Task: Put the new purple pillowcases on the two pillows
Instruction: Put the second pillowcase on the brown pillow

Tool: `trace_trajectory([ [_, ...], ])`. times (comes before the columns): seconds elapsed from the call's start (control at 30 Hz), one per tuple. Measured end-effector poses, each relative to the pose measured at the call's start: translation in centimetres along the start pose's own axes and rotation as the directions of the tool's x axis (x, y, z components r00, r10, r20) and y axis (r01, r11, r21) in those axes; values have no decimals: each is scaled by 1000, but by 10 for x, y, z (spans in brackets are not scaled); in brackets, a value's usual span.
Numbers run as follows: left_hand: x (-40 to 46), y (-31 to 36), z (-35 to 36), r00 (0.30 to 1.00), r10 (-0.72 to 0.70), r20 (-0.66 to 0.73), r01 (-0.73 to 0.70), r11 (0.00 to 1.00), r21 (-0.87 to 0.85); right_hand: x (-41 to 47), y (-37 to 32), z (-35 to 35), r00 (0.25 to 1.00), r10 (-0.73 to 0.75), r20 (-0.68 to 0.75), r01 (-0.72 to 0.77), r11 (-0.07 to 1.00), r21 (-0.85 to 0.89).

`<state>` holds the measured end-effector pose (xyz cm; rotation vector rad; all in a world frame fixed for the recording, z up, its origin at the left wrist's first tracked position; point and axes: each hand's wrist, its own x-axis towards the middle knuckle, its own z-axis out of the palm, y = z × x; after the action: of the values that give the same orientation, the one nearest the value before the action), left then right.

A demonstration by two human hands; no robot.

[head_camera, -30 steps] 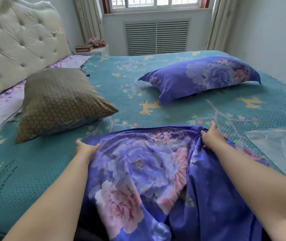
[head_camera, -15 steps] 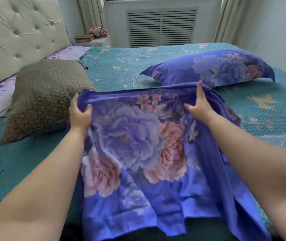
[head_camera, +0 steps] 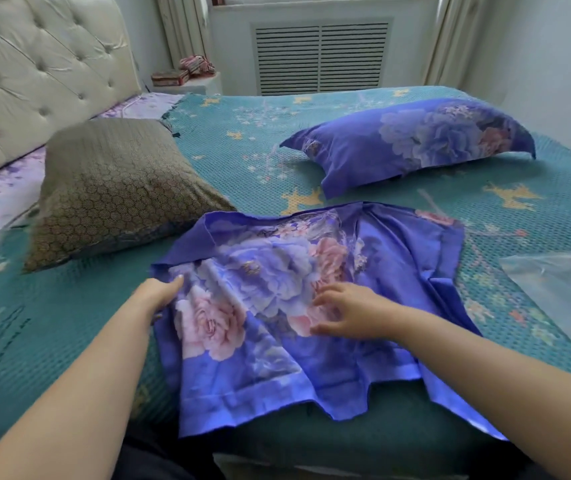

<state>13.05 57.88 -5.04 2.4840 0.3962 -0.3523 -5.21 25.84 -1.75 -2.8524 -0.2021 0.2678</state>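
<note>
Pillowcase, purple with pink and lilac flowers, lies spread and rumpled on the near edge of the bed, its near hem hanging over the side, while the left hand pinches its left edge with curled fingers and the right hand rests on its middle with fingers loosely spread, gripping nothing. Just left of it lies the brown pillow without a purple cover, and farther off to the right lies the covered pillow in matching purple fabric. Clear plastic sits at the right edge.
</note>
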Motion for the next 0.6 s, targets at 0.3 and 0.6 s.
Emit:
trace_trajectory([
  [0.3, -81, -25, -6, 978, 117, 173, -137, 984, 111, -57, -57, 43, 961, -75, 267, 146, 956, -255],
  [0.6, -41, -71, -82, 991, -113, -74, 93, 969, -231, -46, -78, 30, 994, 18, 106, -43, 970, 238],
])
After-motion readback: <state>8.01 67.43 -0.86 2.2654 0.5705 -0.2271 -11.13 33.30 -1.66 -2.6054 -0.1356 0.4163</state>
